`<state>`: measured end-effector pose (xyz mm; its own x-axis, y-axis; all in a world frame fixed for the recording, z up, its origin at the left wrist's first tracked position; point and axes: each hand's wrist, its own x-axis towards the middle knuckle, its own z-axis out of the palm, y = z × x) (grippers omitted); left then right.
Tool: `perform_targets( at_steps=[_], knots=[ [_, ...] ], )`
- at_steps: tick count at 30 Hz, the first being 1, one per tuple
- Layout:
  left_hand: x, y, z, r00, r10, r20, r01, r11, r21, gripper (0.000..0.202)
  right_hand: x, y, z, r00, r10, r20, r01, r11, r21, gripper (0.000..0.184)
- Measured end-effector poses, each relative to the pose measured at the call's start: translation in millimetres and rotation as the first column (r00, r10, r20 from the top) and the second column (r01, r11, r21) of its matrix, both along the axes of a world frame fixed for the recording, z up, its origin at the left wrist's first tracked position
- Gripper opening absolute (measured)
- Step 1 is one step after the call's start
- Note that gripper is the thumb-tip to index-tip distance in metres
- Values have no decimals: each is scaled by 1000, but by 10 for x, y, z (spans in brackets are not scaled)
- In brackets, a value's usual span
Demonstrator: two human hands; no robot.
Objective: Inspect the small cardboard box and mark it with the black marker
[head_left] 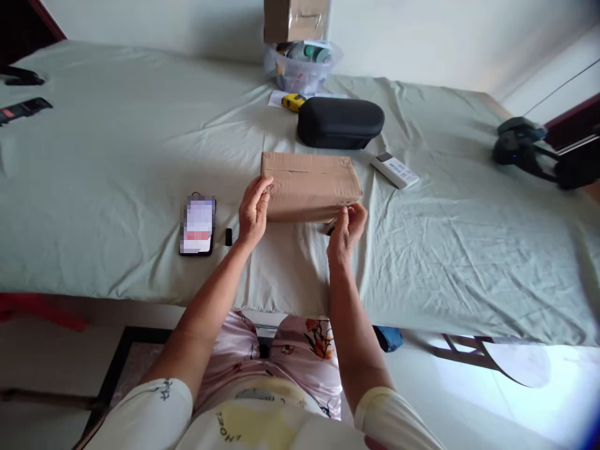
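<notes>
Table under a pale green cloth point(117, 137) takes up most of the view. Black headset-like device point(529, 150) sits at its right end, exact type unclear. The main thing, a brown cardboard box point(312, 178), is at the middle of the table, between the two hands, long side facing the person; can't tell whether it rests fully on the cloth or is slightly raised. Just behind it: black zip-up hard case point(341, 122). Farther back, by the wall, clear plastic tub point(304, 75) of mixed items, with a taped carton point(297, 22) above it.

Left hand point(254, 212) is partly closed on the box's left end, thumb over the upper edge. Right hand point(347, 231) is curled, thumb and fingers closed at the near right corner; some fingertips hidden.

Step in hand, as judged: steadying and handling the box at its two ends. Next move likely calls for one hand keeping the box firm while the other works its near edge.

Smaller stuff: phone point(197, 226), screen lit and blurred, left of the left hand; white labelled pack point(396, 171) right of the box; yellow tool point(293, 102) beside the case; tiny black piece point(229, 237) between phone and left hand.
</notes>
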<state>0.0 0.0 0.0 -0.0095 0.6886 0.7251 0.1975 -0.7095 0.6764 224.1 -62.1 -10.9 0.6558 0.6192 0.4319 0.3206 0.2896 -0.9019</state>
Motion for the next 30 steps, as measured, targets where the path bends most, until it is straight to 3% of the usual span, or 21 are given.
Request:
perform_targets(
  at_steps=[6,15,24,30],
  knots=[
    [-79,-44,26,993,87,79,-83,995,-62,48,-80,11,-30,1000,22,17,-22,1000,-7,39],
    [-101,-36,-19,995,49,86,-43,996,-74,53,-127,27,-76,994,-35,105,33,999,17,32],
    [-127,48,-166,994,-51,91,59,994,-87,60,-88,85,-185,983,-20,182,33,997,-67,34],
    [-90,6,-170,999,4,42,0,995,-104,68,-73,105,-210,975,-54,216,77,992,-97,30]
  ],
)
